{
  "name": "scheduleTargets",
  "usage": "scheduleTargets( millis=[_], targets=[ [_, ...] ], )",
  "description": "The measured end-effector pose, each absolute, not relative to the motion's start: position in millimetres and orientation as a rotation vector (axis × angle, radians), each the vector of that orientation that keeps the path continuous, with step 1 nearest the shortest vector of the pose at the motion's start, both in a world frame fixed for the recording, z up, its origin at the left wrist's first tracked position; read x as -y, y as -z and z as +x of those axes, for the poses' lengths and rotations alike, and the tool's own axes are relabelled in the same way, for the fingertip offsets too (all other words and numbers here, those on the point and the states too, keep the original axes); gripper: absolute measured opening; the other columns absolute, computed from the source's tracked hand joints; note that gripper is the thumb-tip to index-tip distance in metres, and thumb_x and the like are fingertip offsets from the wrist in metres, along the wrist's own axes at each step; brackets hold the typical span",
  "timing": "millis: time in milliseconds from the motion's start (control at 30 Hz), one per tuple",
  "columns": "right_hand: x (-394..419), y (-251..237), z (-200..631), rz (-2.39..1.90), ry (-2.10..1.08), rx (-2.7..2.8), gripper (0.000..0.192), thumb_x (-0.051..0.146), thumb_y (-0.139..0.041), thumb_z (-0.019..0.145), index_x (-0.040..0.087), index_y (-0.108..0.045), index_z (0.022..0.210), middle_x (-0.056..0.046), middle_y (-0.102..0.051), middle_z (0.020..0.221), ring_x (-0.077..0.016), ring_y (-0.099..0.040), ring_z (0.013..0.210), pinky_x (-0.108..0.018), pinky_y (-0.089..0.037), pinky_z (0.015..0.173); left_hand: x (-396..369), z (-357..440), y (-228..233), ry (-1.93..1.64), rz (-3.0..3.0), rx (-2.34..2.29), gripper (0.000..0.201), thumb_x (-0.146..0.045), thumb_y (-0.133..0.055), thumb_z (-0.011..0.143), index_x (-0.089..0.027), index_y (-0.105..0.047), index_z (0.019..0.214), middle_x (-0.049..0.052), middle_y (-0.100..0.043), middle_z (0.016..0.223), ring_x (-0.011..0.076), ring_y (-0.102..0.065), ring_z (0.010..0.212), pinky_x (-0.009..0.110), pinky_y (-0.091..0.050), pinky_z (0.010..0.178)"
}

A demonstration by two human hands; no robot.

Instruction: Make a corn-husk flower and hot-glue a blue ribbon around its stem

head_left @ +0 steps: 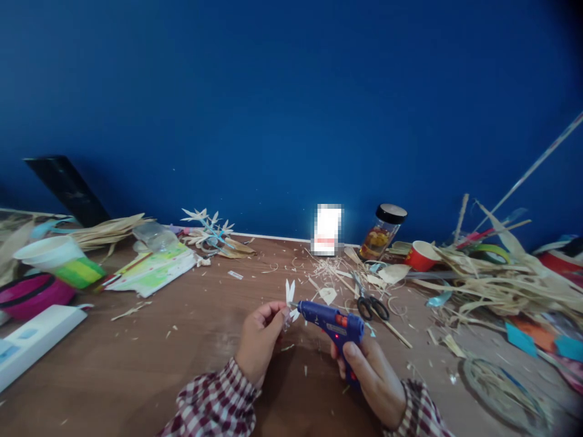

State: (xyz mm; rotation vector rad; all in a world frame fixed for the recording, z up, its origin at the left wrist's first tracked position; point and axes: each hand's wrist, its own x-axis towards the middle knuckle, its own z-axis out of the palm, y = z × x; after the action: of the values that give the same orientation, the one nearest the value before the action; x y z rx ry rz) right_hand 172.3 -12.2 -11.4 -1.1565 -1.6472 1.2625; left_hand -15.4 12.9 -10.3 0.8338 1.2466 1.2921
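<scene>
My right hand [376, 373] is wrapped round the handle of a blue hot glue gun [334, 320], which has a small red light lit on its side. Its nozzle points left and meets a small white petal-like piece [290, 291]. That piece, with several pale pointed blades, is pinched between the thumb and fingers of my left hand [262, 334]. Whether the nozzle touches it or stops just short, I cannot tell. Behind the glue gun lie black-handled scissors [373, 308] among pale scraps.
A glass jar [382, 233] and a red paper cup [422, 256] stand at the back right, beside heaped dry husk strips [492, 288]. To the left are a white power strip [39, 343], a pale cup [59, 261] and a finished-looking white flower spray [212, 230]. Shavings litter the brown table [191, 352].
</scene>
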Motion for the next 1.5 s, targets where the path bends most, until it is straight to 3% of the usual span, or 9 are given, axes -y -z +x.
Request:
scheduleTargets(
  millis=[200, 700, 1067, 1500],
  targets=[
    [12, 11, 173, -1.156, -1.253, 1.667, 0.036, 0.043, -0.033, 0.085, 0.014, -0.053, 0.076, -0.003, -0.053, 0.069, -0.0112, -0.047, 0.056, -0.022, -0.038, 0.051, -14, -16, 12, -1.308, 0.852, -1.245, 0.027, -0.037, -0.061, 0.066, -0.013, -0.062, 0.079, -0.003, -0.051, 0.053, 0.0061, -0.038, 0.044, 0.016, -0.030, 0.041],
    [13, 7, 171, -1.153, -1.297, 1.639, 0.040, 0.048, -0.036, 0.082, 0.013, -0.053, 0.074, -0.002, -0.050, 0.060, -0.0112, -0.047, 0.052, -0.022, -0.039, 0.049, -14, -17, 12, -1.304, 0.824, -1.225, 0.028, -0.038, -0.062, 0.065, -0.013, -0.062, 0.078, -0.004, -0.048, 0.050, 0.0057, -0.037, 0.042, 0.017, -0.029, 0.040],
    [11, -2, 168, -1.097, -1.463, 1.369, 0.046, 0.055, -0.037, 0.079, 0.013, -0.056, 0.082, -0.001, -0.049, 0.063, -0.0078, -0.046, 0.049, -0.020, -0.039, 0.047, -14, -16, 12, -1.300, 0.773, -1.256, 0.027, -0.038, -0.064, 0.061, -0.015, -0.061, 0.076, -0.005, -0.050, 0.053, 0.0057, -0.038, 0.043, 0.016, -0.029, 0.040],
    [4, 7, 180, -0.836, -1.310, 1.386, 0.052, 0.060, -0.048, 0.070, 0.015, -0.053, 0.097, -0.004, -0.053, 0.073, -0.0086, -0.045, 0.050, -0.022, -0.036, 0.046, -17, -20, 15, -1.274, 0.716, -1.233, 0.032, -0.037, -0.068, 0.059, -0.014, -0.060, 0.080, -0.005, -0.051, 0.052, 0.0047, -0.039, 0.042, 0.015, -0.030, 0.040]
  ],
)
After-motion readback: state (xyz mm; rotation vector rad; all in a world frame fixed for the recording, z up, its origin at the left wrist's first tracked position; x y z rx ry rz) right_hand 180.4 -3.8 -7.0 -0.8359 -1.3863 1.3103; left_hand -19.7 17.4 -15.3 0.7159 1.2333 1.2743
